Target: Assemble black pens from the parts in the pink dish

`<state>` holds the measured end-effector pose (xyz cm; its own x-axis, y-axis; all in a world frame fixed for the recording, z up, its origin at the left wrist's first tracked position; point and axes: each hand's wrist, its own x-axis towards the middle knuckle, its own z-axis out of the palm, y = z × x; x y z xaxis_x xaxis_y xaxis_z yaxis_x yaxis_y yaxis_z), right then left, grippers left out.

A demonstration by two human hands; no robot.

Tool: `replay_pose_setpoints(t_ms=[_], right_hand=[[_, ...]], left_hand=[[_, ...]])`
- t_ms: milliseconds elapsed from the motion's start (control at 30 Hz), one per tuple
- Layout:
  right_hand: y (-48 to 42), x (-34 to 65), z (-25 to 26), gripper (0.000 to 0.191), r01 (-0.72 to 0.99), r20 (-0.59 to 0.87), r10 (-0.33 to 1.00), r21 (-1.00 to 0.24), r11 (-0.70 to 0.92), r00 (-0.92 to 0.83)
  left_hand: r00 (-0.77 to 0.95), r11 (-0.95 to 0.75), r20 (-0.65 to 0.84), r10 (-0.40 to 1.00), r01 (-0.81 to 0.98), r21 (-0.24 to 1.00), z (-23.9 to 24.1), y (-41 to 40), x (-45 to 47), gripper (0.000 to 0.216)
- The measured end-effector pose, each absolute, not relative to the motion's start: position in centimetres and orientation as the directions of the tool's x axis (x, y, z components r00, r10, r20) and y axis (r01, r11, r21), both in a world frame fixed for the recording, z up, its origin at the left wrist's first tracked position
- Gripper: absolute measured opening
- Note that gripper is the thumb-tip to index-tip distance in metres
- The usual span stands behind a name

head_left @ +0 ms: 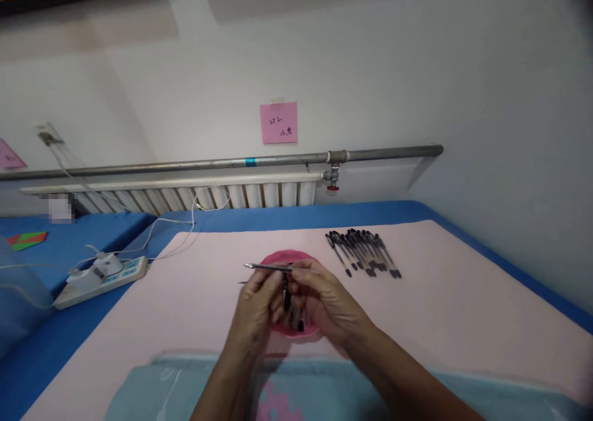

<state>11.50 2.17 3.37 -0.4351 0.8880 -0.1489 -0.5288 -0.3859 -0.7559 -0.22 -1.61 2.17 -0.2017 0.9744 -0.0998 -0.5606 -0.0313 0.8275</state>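
Both hands meet over a pink bowl [287, 259] in the middle of the pale pink table cover [440, 310]. My left hand [256, 303] is closed, fingers pinching small pen parts. My right hand [324, 300] is closed too, gripping a thin pen refill [269, 266] that points left, with a dark pen barrel [287, 300] standing between the two hands. A row of several assembled black pens [364, 253] lies to the right of the bowl.
A white power strip [99, 279] with plugs and cables lies at the left on the blue sheet [55, 340]. A radiator [185, 195] and a grey pipe [222, 161] run along the wall. A pink note [278, 123] hangs above. A light blue cloth [185, 390] lies near me.
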Motion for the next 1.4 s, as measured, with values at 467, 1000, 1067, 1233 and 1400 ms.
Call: replay_pose_setpoints(t_ms=[467,1000,1067,1233,1400], right_hand=[[8.7,14.4,1.9,0.012,0.322,0.202,0.895,-0.883,0.342,-0.397],[7.9,12.7,-1.2,0.023,0.417,0.313,0.666,-0.583,0.697,-0.677],[7.5,12.4,-1.0,0.024,0.41,0.285,0.651,-0.584,0.7,-0.704],[7.3,12.3,-0.6,0.024,0.404,0.254,0.646,-0.603,0.688,-0.72],[8.2,13.1,-0.9,0.024,0.471,0.329,0.771,-0.641,0.606,-0.545]], left_hand=[[-0.392,-0.141,-0.237,0.889,-0.727,0.672,1.4,0.3,-6.5,0.004],[-0.363,-0.119,-0.217,0.906,-0.711,0.693,0.7,0.5,-6.4,0.013],[-0.366,-0.123,-0.22,0.904,-0.717,0.686,0.6,0.5,-6.4,0.013],[-0.381,-0.148,-0.213,0.9,-0.726,0.671,0.6,0.6,-6.5,0.014],[-0.383,-0.145,-0.226,0.896,-0.733,0.665,0.5,0.7,-6.5,0.014]])
